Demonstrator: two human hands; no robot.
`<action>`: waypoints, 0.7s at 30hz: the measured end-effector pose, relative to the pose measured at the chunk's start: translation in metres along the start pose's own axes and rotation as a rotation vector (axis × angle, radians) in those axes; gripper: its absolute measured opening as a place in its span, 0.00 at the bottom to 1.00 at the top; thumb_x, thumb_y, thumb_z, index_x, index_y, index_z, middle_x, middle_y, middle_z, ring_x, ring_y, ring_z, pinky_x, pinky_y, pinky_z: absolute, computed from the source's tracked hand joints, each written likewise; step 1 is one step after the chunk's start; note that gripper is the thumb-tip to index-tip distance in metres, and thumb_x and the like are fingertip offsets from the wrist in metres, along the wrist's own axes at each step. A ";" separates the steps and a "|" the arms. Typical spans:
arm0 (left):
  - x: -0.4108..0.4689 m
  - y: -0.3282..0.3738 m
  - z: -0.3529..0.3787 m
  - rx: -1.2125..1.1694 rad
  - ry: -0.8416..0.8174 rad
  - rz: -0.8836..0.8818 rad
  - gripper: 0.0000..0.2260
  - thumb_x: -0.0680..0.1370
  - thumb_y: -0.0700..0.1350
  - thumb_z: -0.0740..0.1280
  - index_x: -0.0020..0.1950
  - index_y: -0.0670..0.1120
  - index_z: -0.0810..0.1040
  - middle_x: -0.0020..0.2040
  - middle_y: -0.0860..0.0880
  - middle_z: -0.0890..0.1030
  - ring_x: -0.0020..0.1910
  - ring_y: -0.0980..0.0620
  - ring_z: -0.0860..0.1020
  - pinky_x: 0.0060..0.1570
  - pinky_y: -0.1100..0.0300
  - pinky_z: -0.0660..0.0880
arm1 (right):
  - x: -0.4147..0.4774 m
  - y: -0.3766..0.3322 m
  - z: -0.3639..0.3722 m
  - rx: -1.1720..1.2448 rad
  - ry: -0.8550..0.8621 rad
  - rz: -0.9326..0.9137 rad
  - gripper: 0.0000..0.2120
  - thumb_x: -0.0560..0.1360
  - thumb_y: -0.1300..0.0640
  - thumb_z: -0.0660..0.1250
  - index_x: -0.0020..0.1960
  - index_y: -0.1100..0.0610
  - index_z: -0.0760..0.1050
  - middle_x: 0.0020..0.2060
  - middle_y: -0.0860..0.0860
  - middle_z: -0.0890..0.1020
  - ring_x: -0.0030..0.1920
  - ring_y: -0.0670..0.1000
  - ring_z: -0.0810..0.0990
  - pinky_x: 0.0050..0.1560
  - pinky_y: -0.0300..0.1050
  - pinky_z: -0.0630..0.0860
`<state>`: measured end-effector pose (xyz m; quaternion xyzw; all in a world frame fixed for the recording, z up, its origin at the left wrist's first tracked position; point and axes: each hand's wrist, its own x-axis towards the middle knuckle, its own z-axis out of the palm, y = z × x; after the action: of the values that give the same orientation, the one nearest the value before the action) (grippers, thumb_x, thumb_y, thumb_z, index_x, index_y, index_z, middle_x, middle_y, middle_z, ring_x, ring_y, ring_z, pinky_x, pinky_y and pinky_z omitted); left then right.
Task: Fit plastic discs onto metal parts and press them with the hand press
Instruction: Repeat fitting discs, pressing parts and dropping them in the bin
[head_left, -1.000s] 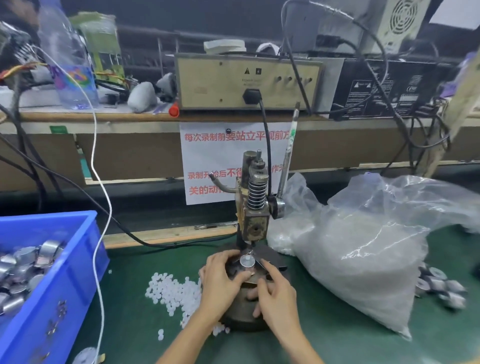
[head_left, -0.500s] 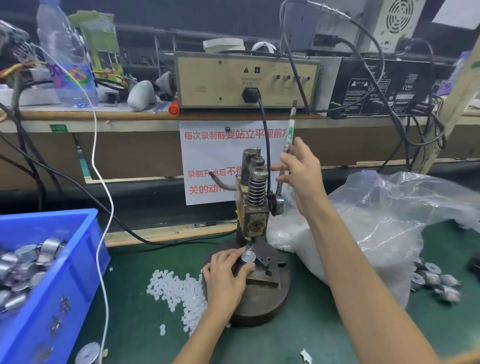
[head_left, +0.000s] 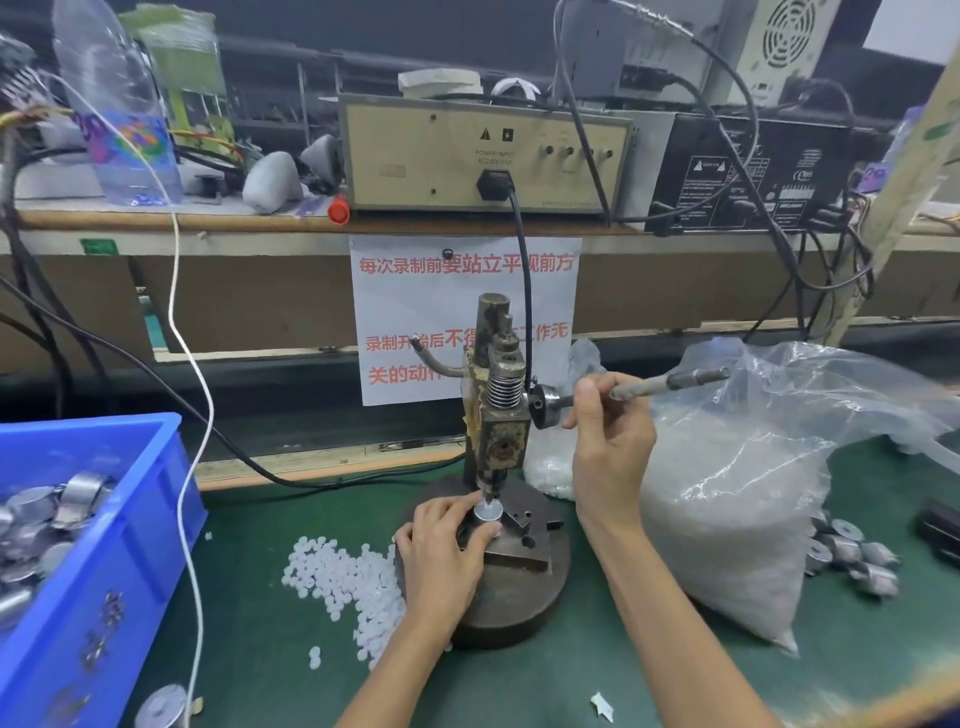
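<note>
Right hand (head_left: 610, 441) wraps its fingers round the lever (head_left: 670, 384) of the hand press (head_left: 501, 415). The lever points right, nearly level, and the ram tip sits on the metal part (head_left: 487, 512). Left hand (head_left: 441, 551) pinches that part between thumb and forefinger on the base block (head_left: 524, 551), likely to keep it centred, with its fingertips risky-close to the ram. Any disc on top is hidden. Loose plastic discs (head_left: 337, 577) lie near left on the green surface (head_left: 291, 499). A blue bin (head_left: 104, 545) of metal parts stands further left. A bulging plastic bag (head_left: 753, 493) crowds the lever's right side.
</note>
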<state>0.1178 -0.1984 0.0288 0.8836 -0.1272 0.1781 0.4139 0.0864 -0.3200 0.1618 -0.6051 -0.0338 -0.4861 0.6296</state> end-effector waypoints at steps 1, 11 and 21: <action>0.001 0.001 0.000 0.000 0.004 0.001 0.15 0.74 0.56 0.67 0.60 0.56 0.77 0.55 0.59 0.76 0.60 0.59 0.68 0.54 0.64 0.53 | 0.004 0.000 0.000 0.011 -0.008 0.022 0.05 0.76 0.59 0.63 0.43 0.51 0.70 0.35 0.42 0.76 0.35 0.46 0.74 0.40 0.38 0.74; -0.007 0.001 -0.013 -0.014 -0.035 0.066 0.12 0.71 0.55 0.71 0.54 0.55 0.80 0.59 0.59 0.74 0.64 0.54 0.66 0.56 0.57 0.56 | -0.029 0.015 -0.020 -0.118 -0.164 0.305 0.13 0.77 0.68 0.61 0.58 0.56 0.75 0.49 0.43 0.81 0.45 0.40 0.80 0.44 0.35 0.77; -0.117 0.055 0.010 -0.387 -0.294 0.212 0.11 0.69 0.50 0.70 0.50 0.53 0.75 0.47 0.62 0.75 0.47 0.66 0.72 0.49 0.70 0.66 | -0.141 0.023 -0.131 -0.189 -0.260 0.844 0.14 0.81 0.63 0.55 0.43 0.64 0.78 0.26 0.56 0.75 0.22 0.50 0.71 0.20 0.39 0.67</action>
<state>-0.0060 -0.2318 0.0114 0.7861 -0.3097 0.0627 0.5313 -0.0439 -0.3477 0.0210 -0.6769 0.1820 -0.1077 0.7051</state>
